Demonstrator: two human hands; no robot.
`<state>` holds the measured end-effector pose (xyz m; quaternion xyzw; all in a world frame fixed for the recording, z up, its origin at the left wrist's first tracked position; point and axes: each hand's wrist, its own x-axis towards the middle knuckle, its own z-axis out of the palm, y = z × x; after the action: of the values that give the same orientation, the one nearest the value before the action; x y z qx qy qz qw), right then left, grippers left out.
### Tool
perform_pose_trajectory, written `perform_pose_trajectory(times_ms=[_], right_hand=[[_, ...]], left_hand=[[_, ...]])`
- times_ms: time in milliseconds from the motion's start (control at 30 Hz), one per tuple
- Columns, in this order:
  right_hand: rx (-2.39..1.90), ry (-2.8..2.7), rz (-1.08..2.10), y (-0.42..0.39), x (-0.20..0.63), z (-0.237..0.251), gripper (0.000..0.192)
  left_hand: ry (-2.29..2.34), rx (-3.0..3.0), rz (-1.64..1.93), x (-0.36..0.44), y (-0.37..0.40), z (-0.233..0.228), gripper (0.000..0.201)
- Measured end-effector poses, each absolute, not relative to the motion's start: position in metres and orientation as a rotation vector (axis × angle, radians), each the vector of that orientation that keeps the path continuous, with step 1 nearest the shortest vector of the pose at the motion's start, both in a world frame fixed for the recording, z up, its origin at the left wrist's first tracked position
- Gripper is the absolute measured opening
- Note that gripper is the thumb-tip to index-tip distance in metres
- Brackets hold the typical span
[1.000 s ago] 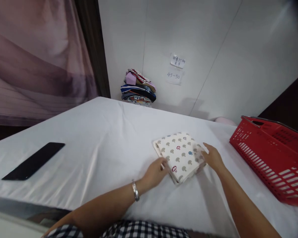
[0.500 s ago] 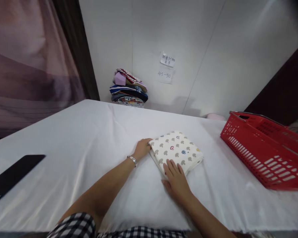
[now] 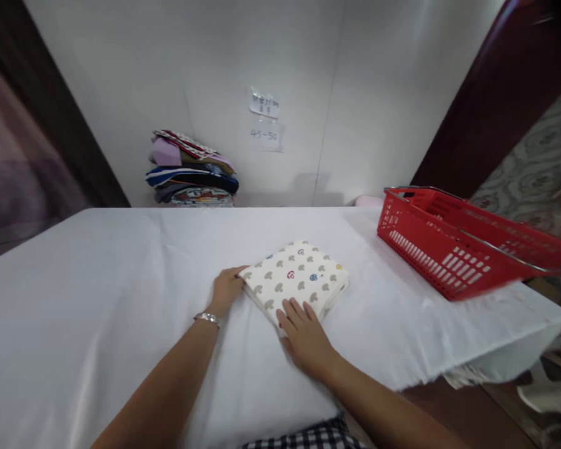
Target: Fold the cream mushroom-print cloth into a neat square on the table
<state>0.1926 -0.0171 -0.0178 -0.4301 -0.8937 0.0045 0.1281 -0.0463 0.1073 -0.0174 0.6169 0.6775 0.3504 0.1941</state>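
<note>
A folded white cloth (image 3: pixel 295 274), printed with grey mushrooms and a few red, blue and yellow ones, lies on the white-covered table (image 3: pixel 135 268). My left hand (image 3: pixel 226 290), with a silver bracelet at the wrist, grips the cloth's left corner; its fingertips are partly hidden there. My right hand (image 3: pixel 307 342) rests on the near edge of the cloth. Its fingers lie flat on top, a little apart, and the thumb sits by the edge.
To the right stands a red plastic basket (image 3: pixel 430 249) with metal handles. A stack of folded fabrics (image 3: pixel 194 171) is at the back left against the wall. Paper notes (image 3: pixel 265 118) are taped to the wall. The table's right edge shows beyond the basket.
The view has turned to the right, so the cloth, stack and basket sit farther left in the picture. The black phone has left the view. Both hands keep their places on the cloth.
</note>
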Motion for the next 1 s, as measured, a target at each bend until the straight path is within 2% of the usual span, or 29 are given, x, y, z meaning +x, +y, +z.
perform_pose_trajectory(times_ms=[233,367,467,633,800,900,1000], right_hand=[[-1.283,-2.57,0.009,-0.018,0.186,-0.008,0.052],[-1.298,-2.553,-0.023,-0.02,0.184,-0.004,0.049],[-1.295,-2.548,-0.031,-0.019,0.184,-0.003,0.048],[-1.27,-2.566,-0.025,-0.023,0.189,-0.003,0.051],[-1.127,-2.598,0.102,-0.044,0.21,0.004,0.051],[-1.104,-2.448,0.193,-0.039,0.241,0.007,0.043],[-1.246,-2.02,0.195,-0.009,0.283,0.004,0.036]], left_hand=[[1.861,1.831,0.821,-0.06,0.116,-0.016,0.044],[1.789,1.875,0.975,-0.058,0.11,0.001,0.052],[1.67,2.168,1.081,-0.034,0.097,0.013,0.045],[1.475,2.608,0.767,0.004,0.076,-0.001,0.042],[1.484,2.662,0.608,0.002,0.075,-0.015,0.043],[1.539,2.623,0.596,0.01,0.068,-0.005,0.045],[1.387,2.755,0.626,0.033,0.048,0.004,0.048]])
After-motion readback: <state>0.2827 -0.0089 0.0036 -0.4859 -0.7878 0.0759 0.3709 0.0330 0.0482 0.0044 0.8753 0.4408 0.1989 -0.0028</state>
